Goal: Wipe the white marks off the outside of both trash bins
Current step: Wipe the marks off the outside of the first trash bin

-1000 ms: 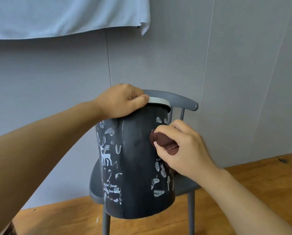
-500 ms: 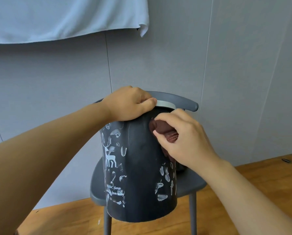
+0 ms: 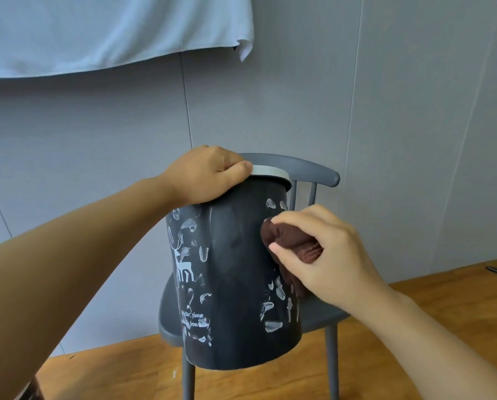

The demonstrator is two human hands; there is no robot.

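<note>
On the seat of a grey moulded chair (image 3: 316,316), against the far wall, stands the dark, round plastic trash bin (image 3: 235,284) with a pale grey rim, tilted toward the viewer. Its middle panel reads clean and dark. White smeared marks (image 3: 273,326) remain low on the right side, two more sit just under the rim at upper right, and a further scatter lies down the left side around the printed white deer and lettering; those printed figures I judge permanent.

Right hand (image 3: 325,255): fingers and thumb curled round a bunched brown cloth (image 3: 287,241), pressing it to the bin's right flank, between the upper and lower groups of marks. Left hand (image 3: 206,174): clamped over the rim at the top left, steadying the bin.

Assessment: this bin is partly done, perhaps a third of the visible face. Right-side and left-side marks are outstanding, and the far side is hidden. No second bin is in view, so its state cannot be told.

Surroundings: wooden floor (image 3: 414,370) beneath the chair, pale blue cloth (image 3: 111,30) hanging on the wall at upper left.
</note>
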